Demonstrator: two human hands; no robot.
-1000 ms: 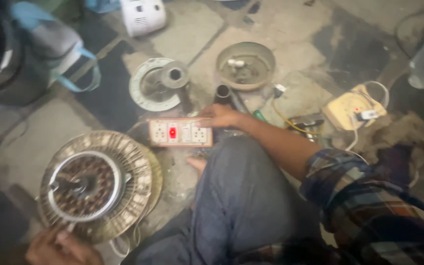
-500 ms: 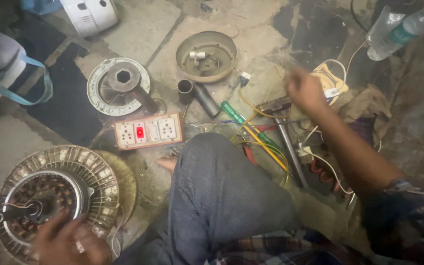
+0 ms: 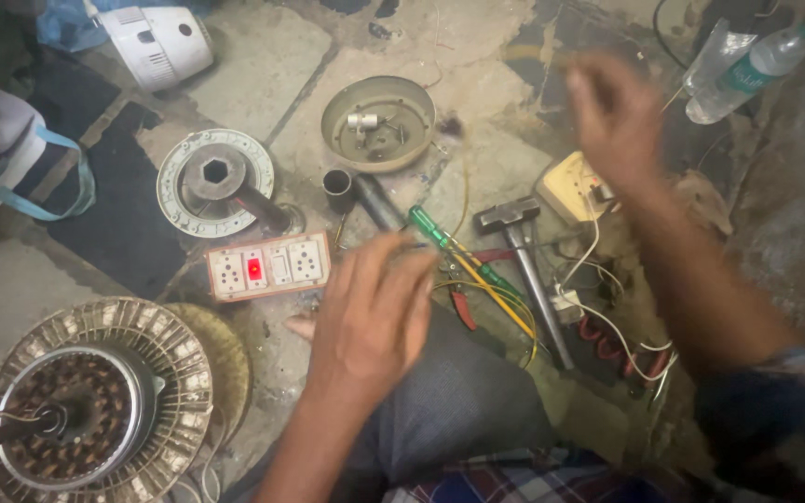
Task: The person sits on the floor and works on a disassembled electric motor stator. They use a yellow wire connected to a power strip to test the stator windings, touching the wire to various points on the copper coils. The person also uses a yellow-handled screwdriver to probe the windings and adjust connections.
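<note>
just beyond my left hand [image 3: 370, 312], which hung open and empty, lay the green screwdriver [image 3: 449, 244] among loose wires [image 3: 505, 303]. my right hand [image 3: 615, 112], blurred, open, held nothing above the beige socket box [image 3: 572, 186]. i feared bare wires near a lit switchboard [image 3: 267, 266] might shock fingers.

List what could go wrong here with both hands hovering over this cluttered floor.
The switchboard shows a lit red indicator, so it may be live beside the left hand. Loose wires under the right hand could snag the fingers. The hammer and screwdriver lie by the knee, easy to knock.
</note>
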